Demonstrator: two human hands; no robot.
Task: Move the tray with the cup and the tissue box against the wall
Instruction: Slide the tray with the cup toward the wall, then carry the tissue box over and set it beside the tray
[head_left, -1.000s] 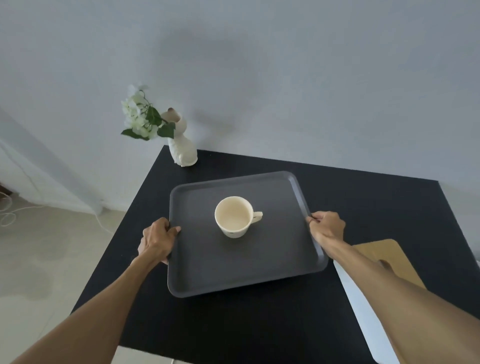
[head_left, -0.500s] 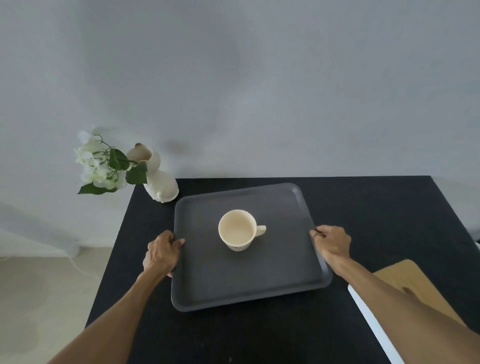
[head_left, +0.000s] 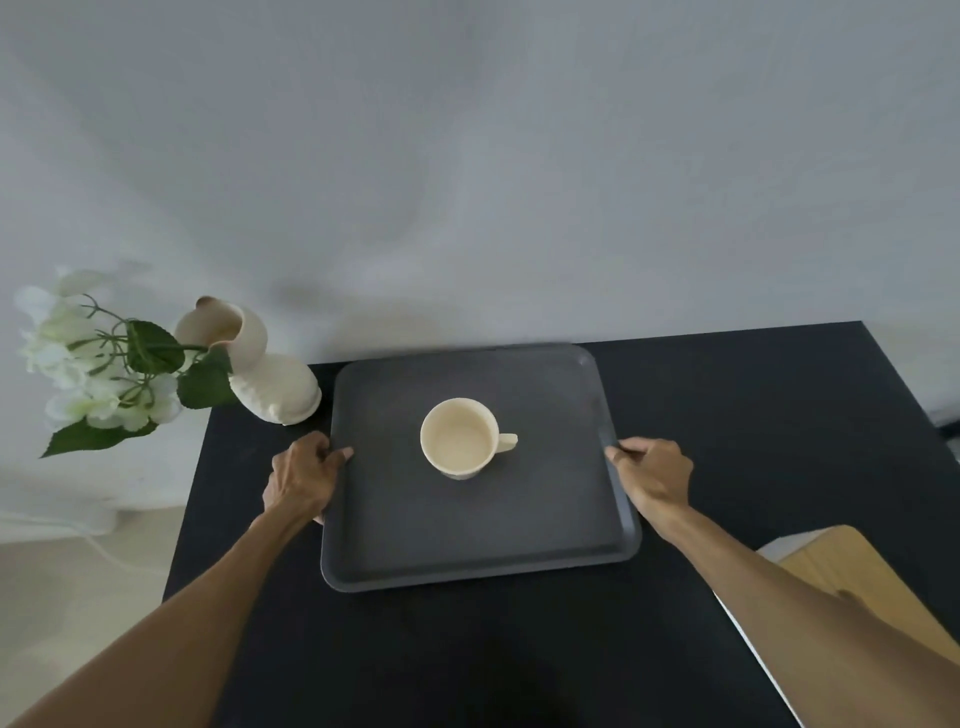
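sliding step nearly done: dark grey rectangular plastic tray carrying cream ceramic cup on black table, far edge at the grey wall, left hand and right hand each in a closed grip on a side rim; next, release, find unseen tissue box.

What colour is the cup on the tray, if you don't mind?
Cream cup, clearest in the head view.
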